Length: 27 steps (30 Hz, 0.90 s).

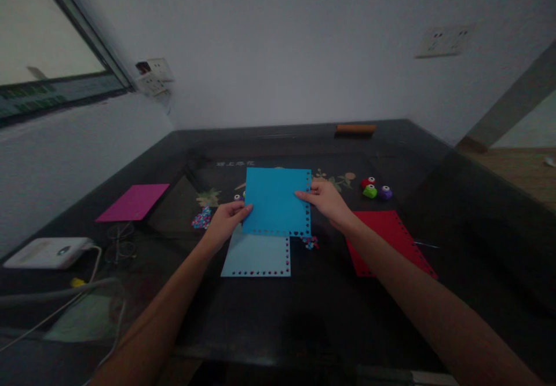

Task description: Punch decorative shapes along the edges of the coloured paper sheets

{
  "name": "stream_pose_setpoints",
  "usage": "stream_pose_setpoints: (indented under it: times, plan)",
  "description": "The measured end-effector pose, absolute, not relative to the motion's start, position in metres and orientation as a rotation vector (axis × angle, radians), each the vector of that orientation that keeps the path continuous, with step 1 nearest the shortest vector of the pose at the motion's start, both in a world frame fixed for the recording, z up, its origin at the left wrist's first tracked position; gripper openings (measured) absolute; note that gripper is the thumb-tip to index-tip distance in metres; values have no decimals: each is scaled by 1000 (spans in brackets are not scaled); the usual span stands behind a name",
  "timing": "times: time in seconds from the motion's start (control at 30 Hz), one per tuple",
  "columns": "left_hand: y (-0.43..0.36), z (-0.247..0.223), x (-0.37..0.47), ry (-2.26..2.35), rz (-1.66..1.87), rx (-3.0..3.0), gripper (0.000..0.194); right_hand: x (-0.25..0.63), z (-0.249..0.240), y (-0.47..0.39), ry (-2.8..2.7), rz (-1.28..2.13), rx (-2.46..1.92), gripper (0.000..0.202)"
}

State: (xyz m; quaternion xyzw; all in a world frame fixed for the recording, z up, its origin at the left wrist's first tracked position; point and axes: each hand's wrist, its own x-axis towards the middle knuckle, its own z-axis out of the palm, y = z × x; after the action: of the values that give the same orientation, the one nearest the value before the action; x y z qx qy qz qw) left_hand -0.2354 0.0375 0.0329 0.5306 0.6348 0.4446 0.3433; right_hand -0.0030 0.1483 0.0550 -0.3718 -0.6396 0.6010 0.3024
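Note:
Between both hands a blue sheet of paper (pixel 275 203) is held up, with punched holes along its right and bottom edges. My left hand (pixel 225 224) pinches its left edge, thumb in front. At the right edge, my right hand (pixel 325 199) grips it between thumb and fingers. Below and partly behind it lies a pale blue sheet (pixel 258 255), also punched along the right and bottom. A red punched sheet (pixel 386 238) rests under my right forearm, which hides part of it. Small pink and blue paper bits (pixel 202 218) lie beside my left hand.
A magenta sheet (pixel 134 202) lies at the left, near a white box-shaped device (pixel 50 252) with a cable. Small craft punches with eye shapes, one of them green (pixel 370 191), stand at the right. A brown roll (pixel 355 128) lies by the wall.

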Motion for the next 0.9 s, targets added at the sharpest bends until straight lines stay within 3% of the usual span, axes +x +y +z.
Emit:
stream_pose_setpoints:
  times: [0.47, 0.9]
  plan:
    - [34, 38, -223, 1687, 1231, 1377, 29, -2, 55, 143, -1647, 1740, -902, 20]
    - [34, 37, -218, 1693, 1264, 1466, 29, -2, 46, 146, -1733, 1595, -920, 22]
